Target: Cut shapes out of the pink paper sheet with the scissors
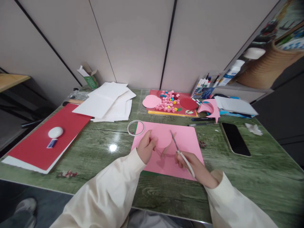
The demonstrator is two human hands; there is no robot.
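Note:
My left hand point(145, 147) pinches the left edge of a round pink paper disc point(161, 136), held above a larger pink sheet point(187, 134) on the table. In my right hand point(188, 163) is a pair of scissors with white handles point(187, 162). Their blades point up and away, close to the disc's right edge. A shadow and a thin strip, blurred, show below the disc; I cannot tell whether the strip is still joined to it. A roll of white tape point(136, 128) lies at the pink sheet's upper left corner.
Red card point(51, 136) with a white egg-shaped object point(55, 132) lies left. White sheets point(102, 101) are stacked behind it. Pink pompom-like pieces point(169, 101) sit on a red packet at the back. A phone point(235, 139), pink paper scrap point(210, 108) and pens point(203, 119) lie right.

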